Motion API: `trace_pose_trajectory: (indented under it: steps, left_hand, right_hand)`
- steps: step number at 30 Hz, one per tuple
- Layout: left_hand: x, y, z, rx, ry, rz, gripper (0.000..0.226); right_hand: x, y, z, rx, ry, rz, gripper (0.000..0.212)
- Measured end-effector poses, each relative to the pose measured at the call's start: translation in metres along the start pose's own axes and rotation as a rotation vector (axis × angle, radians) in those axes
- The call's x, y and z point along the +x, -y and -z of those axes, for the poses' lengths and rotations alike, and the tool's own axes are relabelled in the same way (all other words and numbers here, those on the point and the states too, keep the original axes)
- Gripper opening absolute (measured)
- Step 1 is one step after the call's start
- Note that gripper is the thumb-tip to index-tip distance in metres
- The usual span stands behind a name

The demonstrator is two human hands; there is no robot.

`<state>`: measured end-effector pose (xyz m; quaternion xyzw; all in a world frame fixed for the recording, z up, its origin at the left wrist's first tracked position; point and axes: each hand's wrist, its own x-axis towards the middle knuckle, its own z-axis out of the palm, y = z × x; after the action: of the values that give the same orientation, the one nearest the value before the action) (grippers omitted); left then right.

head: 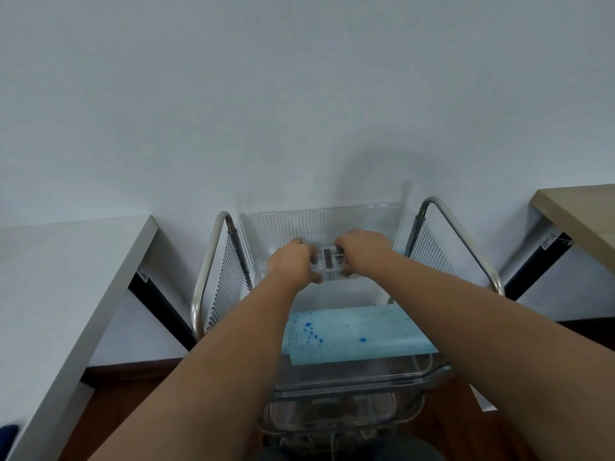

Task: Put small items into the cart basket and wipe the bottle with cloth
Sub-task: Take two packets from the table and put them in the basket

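Two bare arms are reaching forward over a cart, seen from the head camera. Going left to right: a white desk [100, 281] is standing against the wall at the left, with a dark blue scrap showing at its near corner, too cut off to name. Beside it, the cart's metal frame [213, 247] is rising as a bent tube with a ribbed side panel. Inside the frame a clear plastic basket [319, 216] is sitting, its far wall ribbed.

The left hand [293, 264] is curling its fingers round the left side of a small clear box [329, 261] with dark strips on it; the right hand [361, 251] is gripping the same box from the right. Both hands are holding the box low in the far part of the basket; whether it is touching the basket floor cannot be told.

Nearer the camera, a light blue cloth [359, 334] with darker blue spots is lying in the basket, between the forearms. At the far right a tan desk [579, 211] is standing apart from the cart.
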<state>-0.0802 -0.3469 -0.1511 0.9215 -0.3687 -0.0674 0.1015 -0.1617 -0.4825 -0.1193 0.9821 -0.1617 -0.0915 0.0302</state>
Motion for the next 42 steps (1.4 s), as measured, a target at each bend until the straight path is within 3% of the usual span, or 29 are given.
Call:
trace_pose_trajectory:
  steps: [7,12,18,24,27,30,35,38,42]
  left_hand:
    - [0.002,-0.001,0.000,0.025,-0.002,0.004,0.042]
    - [-0.003,-0.007,0.014,0.056,0.023,0.005,0.057]
    - [-0.029,-0.013,0.065,-0.033,-0.049,-0.023,0.028]
    - [-0.127,0.014,0.132,-0.344,-0.346,-0.200,0.017]
    - [-0.185,0.058,0.161,-0.431,-0.478,-0.268,0.015]
    - [-0.233,0.122,0.183,-0.338,-0.504,-0.111,0.015]
    - [-0.316,0.230,0.183,-0.122,-0.330,0.322,0.008]
    - [-0.355,0.261,0.162,-0.049,-0.150,0.465,0.026]
    - [-0.380,0.269,0.145,-0.051,-0.162,0.472,0.033]
  right_hand:
    - [0.001,0.000,-0.001,-0.012,-0.017,0.008,0.044]
    - [-0.005,-0.003,0.007,0.053,-0.024,-0.009,0.052]
    - [-0.027,-0.001,0.051,0.337,-0.177,-0.062,0.031]
    - [-0.066,0.046,0.104,0.631,-0.388,0.042,0.011]
    - [-0.091,0.096,0.115,0.787,-0.465,0.149,0.009]
    - [-0.115,0.159,0.116,0.882,-0.410,0.350,0.011]
    - [-0.137,0.253,0.100,0.825,-0.192,0.632,0.014]
    - [-0.138,0.299,0.083,0.688,-0.063,0.625,0.035]
    - [-0.145,0.341,0.059,0.502,0.077,0.528,0.065]
